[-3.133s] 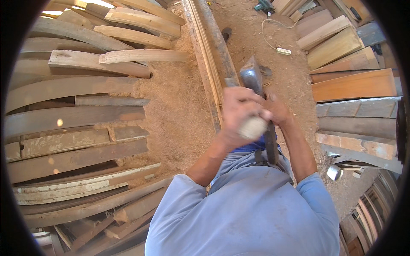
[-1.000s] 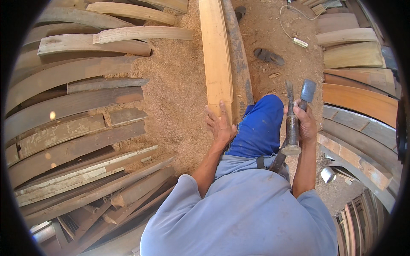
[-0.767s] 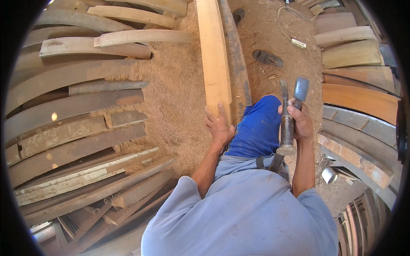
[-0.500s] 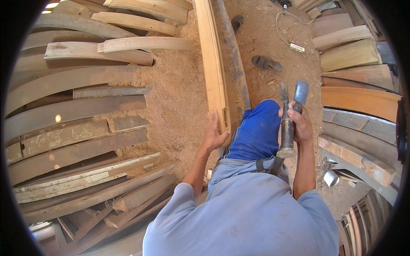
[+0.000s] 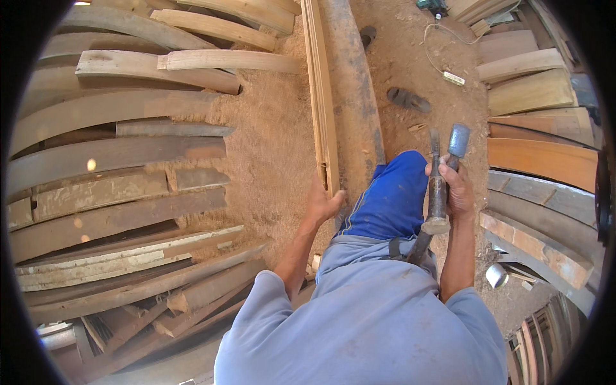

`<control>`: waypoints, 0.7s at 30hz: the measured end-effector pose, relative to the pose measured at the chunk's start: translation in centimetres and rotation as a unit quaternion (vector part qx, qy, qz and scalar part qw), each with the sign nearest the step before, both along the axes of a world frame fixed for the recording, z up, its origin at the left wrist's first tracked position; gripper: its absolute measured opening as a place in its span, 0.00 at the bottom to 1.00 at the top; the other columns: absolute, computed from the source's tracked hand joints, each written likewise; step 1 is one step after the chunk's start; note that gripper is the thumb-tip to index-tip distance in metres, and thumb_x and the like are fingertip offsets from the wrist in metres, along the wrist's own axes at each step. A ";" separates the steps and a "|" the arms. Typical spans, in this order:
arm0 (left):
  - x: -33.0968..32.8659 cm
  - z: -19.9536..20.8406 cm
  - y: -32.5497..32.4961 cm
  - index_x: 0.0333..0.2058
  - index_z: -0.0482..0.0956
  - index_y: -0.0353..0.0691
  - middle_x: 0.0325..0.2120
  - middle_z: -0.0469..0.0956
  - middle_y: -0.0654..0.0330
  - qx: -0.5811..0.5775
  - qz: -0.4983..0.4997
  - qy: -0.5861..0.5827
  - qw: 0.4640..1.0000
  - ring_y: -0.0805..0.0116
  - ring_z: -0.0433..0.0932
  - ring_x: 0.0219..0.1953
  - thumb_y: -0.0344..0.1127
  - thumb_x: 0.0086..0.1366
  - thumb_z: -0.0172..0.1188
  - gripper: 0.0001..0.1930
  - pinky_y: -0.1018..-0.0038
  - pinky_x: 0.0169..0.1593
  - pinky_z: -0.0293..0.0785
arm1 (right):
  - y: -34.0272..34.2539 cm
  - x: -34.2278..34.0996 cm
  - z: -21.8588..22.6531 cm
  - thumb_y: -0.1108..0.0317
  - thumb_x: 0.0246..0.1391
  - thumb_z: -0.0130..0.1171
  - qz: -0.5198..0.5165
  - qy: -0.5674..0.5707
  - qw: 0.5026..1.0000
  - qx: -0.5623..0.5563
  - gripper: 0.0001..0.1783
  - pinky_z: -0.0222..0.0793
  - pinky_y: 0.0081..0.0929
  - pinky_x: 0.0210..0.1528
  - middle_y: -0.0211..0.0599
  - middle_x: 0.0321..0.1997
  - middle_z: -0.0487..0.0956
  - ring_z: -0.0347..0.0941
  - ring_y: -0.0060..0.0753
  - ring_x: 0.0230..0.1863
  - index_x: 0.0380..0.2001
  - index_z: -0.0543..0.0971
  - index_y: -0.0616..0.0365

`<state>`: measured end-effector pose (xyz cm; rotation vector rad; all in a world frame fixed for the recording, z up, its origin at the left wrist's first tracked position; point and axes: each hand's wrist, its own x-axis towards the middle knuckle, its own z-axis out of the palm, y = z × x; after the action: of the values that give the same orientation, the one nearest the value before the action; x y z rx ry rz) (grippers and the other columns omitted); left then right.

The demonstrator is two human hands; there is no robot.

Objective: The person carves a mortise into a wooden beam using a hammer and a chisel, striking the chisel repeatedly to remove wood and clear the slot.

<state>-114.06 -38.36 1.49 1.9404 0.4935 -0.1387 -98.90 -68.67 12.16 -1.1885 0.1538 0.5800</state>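
A long pale wooden board [image 5: 319, 83] lies lengthwise ahead of me, its narrow edge turned up and a slot showing near its close end. My left hand [image 5: 323, 204] is closed round that end, the thumb on the right side. My right hand [image 5: 458, 188] grips two tools together beside my right knee: a chisel [image 5: 437, 189], blade pointing away from me, and a hammer [image 5: 459, 140] with a blue-grey metal head. The hammer's handle runs down behind the chisel's butt. Under and beside the board is a thick worn beam [image 5: 356, 83].
Curved timber pieces [image 5: 122, 154] are stacked along the left, and more planks [image 5: 542, 157] along the right. Sawdust [image 5: 269, 135] covers the ground. A sandal [image 5: 409, 99] and a power strip [image 5: 453, 78] with a cable lie ahead on the right. A metal cup-like object [image 5: 496, 275] sits near the right.
The board has turned in my left hand, from its broad face up to its slotted narrow edge up. My right hand still holds both tools; the view has shifted slightly.
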 end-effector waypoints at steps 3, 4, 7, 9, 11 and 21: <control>0.4 -0.7 -1.7 0.67 0.56 0.33 0.54 0.73 0.37 0.062 0.030 -0.026 0.997 0.41 0.77 0.54 0.27 0.54 0.60 0.40 0.57 0.58 0.73 | 0.6 -0.1 0.7 0.60 0.57 0.68 0.016 0.007 1.000 0.022 0.14 0.74 0.22 0.32 0.38 0.36 0.83 0.76 0.22 0.30 0.38 0.73 0.52; 0.6 -0.7 -2.2 0.68 0.56 0.33 0.54 0.73 0.36 0.068 0.029 -0.025 0.997 0.40 0.77 0.54 0.26 0.54 0.59 0.41 0.56 0.58 0.73 | 0.6 -0.1 0.8 0.60 0.57 0.68 0.022 0.003 1.000 0.022 0.14 0.74 0.23 0.32 0.38 0.36 0.83 0.76 0.22 0.30 0.37 0.73 0.52; 1.8 -1.4 -5.0 0.68 0.54 0.31 0.54 0.72 0.32 0.051 0.062 -0.048 0.996 0.36 0.75 0.55 0.26 0.54 0.59 0.41 0.53 0.59 0.71 | 0.7 -0.5 0.9 0.59 0.57 0.67 0.032 -0.008 0.999 0.014 0.15 0.73 0.22 0.31 0.37 0.36 0.82 0.74 0.21 0.29 0.38 0.73 0.53; 2.3 -1.2 -5.8 0.68 0.51 0.30 0.54 0.70 0.30 0.058 0.055 -0.061 0.995 0.33 0.73 0.57 0.26 0.55 0.59 0.42 0.52 0.61 0.70 | 0.8 -0.7 0.8 0.59 0.58 0.66 0.030 -0.017 0.999 0.005 0.15 0.70 0.18 0.28 0.36 0.36 0.82 0.72 0.17 0.27 0.39 0.72 0.52; 2.4 -1.1 -5.9 0.68 0.50 0.28 0.55 0.69 0.29 0.054 0.046 -0.069 0.995 0.32 0.72 0.58 0.26 0.55 0.60 0.43 0.51 0.61 0.69 | 0.7 -0.9 1.0 0.58 0.58 0.66 0.028 -0.027 0.999 -0.003 0.15 0.71 0.19 0.28 0.36 0.35 0.82 0.72 0.18 0.27 0.39 0.72 0.52; 3.3 3.5 -5.9 0.69 0.51 0.30 0.69 0.49 0.29 0.162 -0.045 -0.233 0.958 0.30 0.51 0.72 0.34 0.55 0.71 0.49 0.49 0.74 0.48 | 1.4 -1.3 1.8 0.58 0.58 0.66 0.028 -0.060 0.996 -0.056 0.14 0.74 0.22 0.34 0.35 0.36 0.82 0.75 0.20 0.31 0.37 0.76 0.56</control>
<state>-110.77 -44.31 4.97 2.2252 0.1153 0.3580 -100.22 -67.26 14.00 -1.3369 0.0519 0.5524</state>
